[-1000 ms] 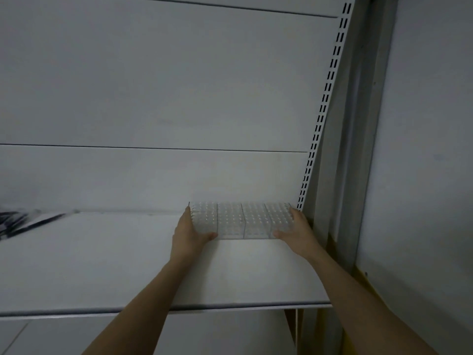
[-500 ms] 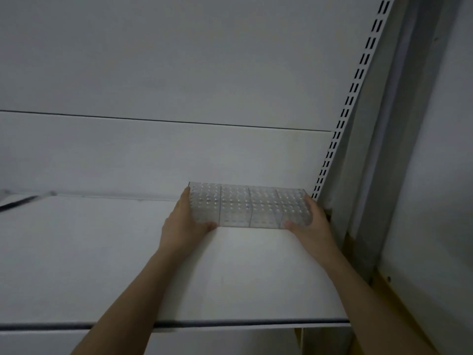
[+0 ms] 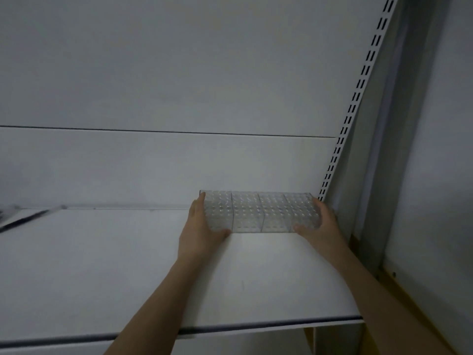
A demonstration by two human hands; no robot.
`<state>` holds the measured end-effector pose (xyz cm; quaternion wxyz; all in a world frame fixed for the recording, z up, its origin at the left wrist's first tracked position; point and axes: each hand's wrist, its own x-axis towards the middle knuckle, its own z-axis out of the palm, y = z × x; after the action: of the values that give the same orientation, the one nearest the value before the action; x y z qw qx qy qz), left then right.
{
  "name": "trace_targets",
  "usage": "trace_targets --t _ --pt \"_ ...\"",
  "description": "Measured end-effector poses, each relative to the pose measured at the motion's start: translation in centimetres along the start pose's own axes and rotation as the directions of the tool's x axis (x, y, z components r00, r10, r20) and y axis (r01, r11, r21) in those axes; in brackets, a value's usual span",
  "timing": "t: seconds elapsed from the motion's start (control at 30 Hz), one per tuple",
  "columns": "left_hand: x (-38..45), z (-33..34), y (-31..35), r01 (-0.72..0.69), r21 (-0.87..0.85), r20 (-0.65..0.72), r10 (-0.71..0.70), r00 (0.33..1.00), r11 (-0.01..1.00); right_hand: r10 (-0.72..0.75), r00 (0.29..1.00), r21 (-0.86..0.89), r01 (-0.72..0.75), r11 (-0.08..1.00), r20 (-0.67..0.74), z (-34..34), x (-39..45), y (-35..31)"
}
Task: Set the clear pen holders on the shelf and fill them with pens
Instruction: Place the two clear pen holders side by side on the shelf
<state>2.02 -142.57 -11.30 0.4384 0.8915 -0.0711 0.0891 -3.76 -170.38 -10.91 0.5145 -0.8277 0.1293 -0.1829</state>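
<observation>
A row of clear pen holders (image 3: 259,212), several dimpled cubes side by side, sits on the white shelf (image 3: 102,272) at its back right corner, against the rear panel. My left hand (image 3: 201,230) grips the row's left end, thumb on the front face. My right hand (image 3: 318,225) grips the right end the same way. Dark pens (image 3: 23,217) lie blurred at the shelf's far left edge.
A slotted upright rail (image 3: 352,108) rises just right of the holders, with a grey post and wall beyond it. The shelf's front lip (image 3: 230,326) runs across the bottom, a lower level beneath it.
The holders have slid a little right and back toward the corner by the rail, both hands still on their ends. The view has also shifted, leaving fewer pens visible at the left.
</observation>
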Motion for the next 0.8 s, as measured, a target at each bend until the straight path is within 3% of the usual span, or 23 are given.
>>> trace_targets --t 0.13,0.27,0.43,0.63,0.8 --pt "-0.9 -0.8 0.6 0.003 0.043 -0.027 -0.002 1.000 0.999 -0.094 0.995 -0.073 0.092 0.993 -0.022 -0.2 -1.2 -0.8" --pt "-3.1 -2.2 2.0 0.006 0.246 -0.060 0.009 0.998 0.969 -0.254 0.967 -0.212 0.242 0.947 -0.029 -1.8 -2.3 -2.7" --pt "-6.3 -5.1 4.2 0.052 0.388 -0.064 -0.030 0.997 0.920 -0.361 0.906 -0.334 0.418 0.845 0.219 -1.9 -3.2 -7.6" --pt "-12.5 -12.3 4.6 0.194 0.556 -0.144 -0.136 0.980 0.809 -0.385 0.712 -0.250 0.612 0.750 0.588 4.1 -6.9 -13.6" --pt "-16.6 -20.4 3.7 0.308 0.663 -0.240 -0.196 0.951 0.682 -0.407 0.554 -0.160 0.712 0.683 0.726 8.7 -11.4 -18.7"
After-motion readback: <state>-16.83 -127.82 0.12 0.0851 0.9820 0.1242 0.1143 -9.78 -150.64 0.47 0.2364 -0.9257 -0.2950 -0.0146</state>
